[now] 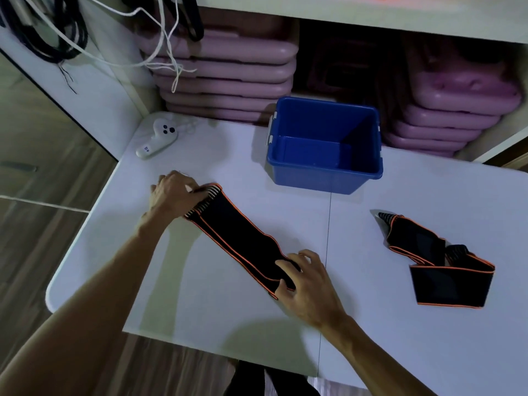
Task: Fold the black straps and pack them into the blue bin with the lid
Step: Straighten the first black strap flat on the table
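Note:
A long black strap with orange edging (237, 232) lies stretched diagonally on the white table (200, 295). My left hand (174, 194) grips its far striped end, and my right hand (307, 277) grips its near end. A second black strap (437, 267) lies loosely bunched on the table to the right, untouched. The blue bin (325, 172) stands open and empty at the back of the table, with no lid in view.
A white handheld controller (157, 140) lies at the table's back left corner. Stacks of pink lids or trays (228, 72) fill the shelf behind the bin. White cords and black cables (68, 32) hang at the upper left. The table's left edge drops to wooden floor.

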